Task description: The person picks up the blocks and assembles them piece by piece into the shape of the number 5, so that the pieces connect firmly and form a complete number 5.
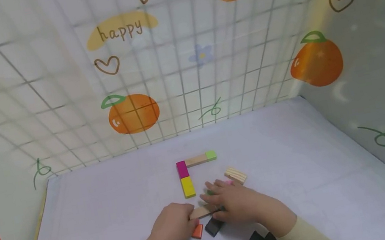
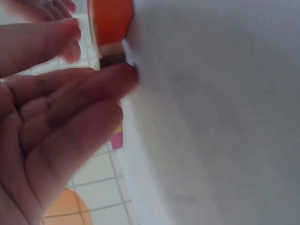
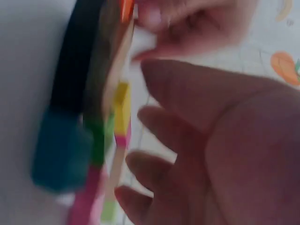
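My left hand (image 1: 174, 226) is at the left end of a plain wooden block (image 1: 202, 211), its fingertips touching or very close to it. In the left wrist view, a gap shows between thumb and fingers, with nothing held. My right hand (image 1: 236, 202) is spread over the block's right end; its fingers hold nothing. Around it lie a black block (image 1: 214, 227), a teal block (image 3: 61, 152), a green block (image 3: 96, 143) and a pink block (image 3: 89, 201), partly covered in the head view. An orange block (image 1: 197, 231) lies beside the left thumb.
Farther back, a yellow block (image 1: 188, 187), a magenta block (image 1: 182, 169), another wooden block (image 1: 196, 160) and a light green block (image 1: 211, 155) form an L-shaped line. A striped wooden block (image 1: 235, 175) lies beyond the right hand. Patterned cloth walls surround the white tabletop (image 1: 114, 202).
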A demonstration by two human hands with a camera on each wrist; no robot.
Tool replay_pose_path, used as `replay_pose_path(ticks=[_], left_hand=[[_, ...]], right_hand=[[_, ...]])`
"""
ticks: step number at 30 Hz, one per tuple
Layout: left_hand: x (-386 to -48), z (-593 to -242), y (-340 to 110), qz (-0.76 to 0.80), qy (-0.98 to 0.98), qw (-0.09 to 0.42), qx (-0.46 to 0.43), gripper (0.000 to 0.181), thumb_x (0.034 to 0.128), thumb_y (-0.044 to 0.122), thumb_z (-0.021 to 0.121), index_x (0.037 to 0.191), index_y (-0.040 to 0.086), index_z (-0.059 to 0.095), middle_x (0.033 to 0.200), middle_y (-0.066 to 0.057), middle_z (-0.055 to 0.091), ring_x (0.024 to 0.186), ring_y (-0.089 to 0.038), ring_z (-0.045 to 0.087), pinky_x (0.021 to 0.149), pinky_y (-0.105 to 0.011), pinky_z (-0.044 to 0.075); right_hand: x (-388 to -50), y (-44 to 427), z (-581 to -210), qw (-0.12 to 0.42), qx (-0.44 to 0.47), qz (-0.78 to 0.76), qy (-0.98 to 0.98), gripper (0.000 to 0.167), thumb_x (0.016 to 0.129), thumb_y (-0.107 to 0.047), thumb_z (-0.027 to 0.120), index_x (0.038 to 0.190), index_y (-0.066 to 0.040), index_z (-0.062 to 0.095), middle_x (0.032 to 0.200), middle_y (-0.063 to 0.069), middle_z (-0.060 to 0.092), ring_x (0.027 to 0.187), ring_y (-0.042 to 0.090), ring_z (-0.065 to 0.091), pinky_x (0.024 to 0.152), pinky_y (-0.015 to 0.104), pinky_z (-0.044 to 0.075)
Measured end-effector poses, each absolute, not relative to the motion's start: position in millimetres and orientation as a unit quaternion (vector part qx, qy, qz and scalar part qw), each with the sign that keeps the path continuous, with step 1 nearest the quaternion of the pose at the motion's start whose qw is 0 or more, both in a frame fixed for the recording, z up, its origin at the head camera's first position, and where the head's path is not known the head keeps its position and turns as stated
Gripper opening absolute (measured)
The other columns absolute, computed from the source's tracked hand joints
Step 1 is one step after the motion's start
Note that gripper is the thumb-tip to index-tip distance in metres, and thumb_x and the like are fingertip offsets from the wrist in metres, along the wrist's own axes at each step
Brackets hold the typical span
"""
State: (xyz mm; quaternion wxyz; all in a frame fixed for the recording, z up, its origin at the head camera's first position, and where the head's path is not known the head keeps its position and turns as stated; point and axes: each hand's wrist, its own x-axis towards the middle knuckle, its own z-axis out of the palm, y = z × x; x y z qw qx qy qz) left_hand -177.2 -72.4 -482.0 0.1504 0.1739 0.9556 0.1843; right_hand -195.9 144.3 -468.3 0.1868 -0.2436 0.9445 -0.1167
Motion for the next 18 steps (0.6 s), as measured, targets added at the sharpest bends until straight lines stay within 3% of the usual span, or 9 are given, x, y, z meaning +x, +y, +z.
replay_pose_path(ticks=[5, 11, 14, 18], left_hand=[[-175, -483, -67, 0.152, 0.951, 0.14, 0.229, 0.037, 0.092, 0.037, 0.072, 0.124, 0.018, 0.073, 0.101, 0.006, 0.076, 0.09, -0.011, 0.066, 0.083, -0.035, 0.057], [-170, -479, -64, 0.099, 0.957, 0.065, 0.263, 0.025, 0.092, 0.041, 0.071, 0.102, 0.021, 0.081, 0.091, 0.007, 0.072, 0.075, -0.006, 0.061, 0.063, -0.025, 0.052], [-168, -477, -63, 0.093, 0.955, 0.064, 0.273, 0.026, 0.0909, 0.045, 0.071, 0.095, 0.021, 0.081, 0.106, 0.005, 0.075, 0.092, -0.009, 0.069, 0.071, -0.029, 0.057], [-165, -478, -59, 0.084, 0.948, 0.117, 0.285, 0.043, 0.0862, 0.06, 0.071, 0.105, 0.022, 0.078, 0.13, 0.002, 0.07, 0.116, -0.016, 0.068, 0.084, -0.037, 0.058]], right_hand=[[-192, 142, -471, 0.174, -0.259, -0.098, 0.945, 0.04, 0.1, -0.033, 0.062, 0.139, -0.028, 0.062, 0.158, 0.006, 0.045, 0.15, 0.035, 0.035, 0.115, 0.068, 0.03], [-198, 153, -472, 0.166, -0.177, -0.058, 0.968, 0.045, 0.096, -0.039, 0.066, 0.138, -0.025, 0.063, 0.159, 0.007, 0.043, 0.15, 0.036, 0.034, 0.109, 0.074, 0.032], [-203, 160, -473, 0.165, -0.152, -0.052, 0.973, 0.053, 0.095, -0.041, 0.068, 0.143, -0.022, 0.058, 0.161, 0.01, 0.04, 0.15, 0.038, 0.033, 0.108, 0.075, 0.032], [-210, 172, -481, 0.149, -0.123, -0.049, 0.98, 0.069, 0.094, -0.046, 0.067, 0.152, -0.018, 0.046, 0.164, 0.013, 0.032, 0.153, 0.039, 0.026, 0.11, 0.076, 0.027]])
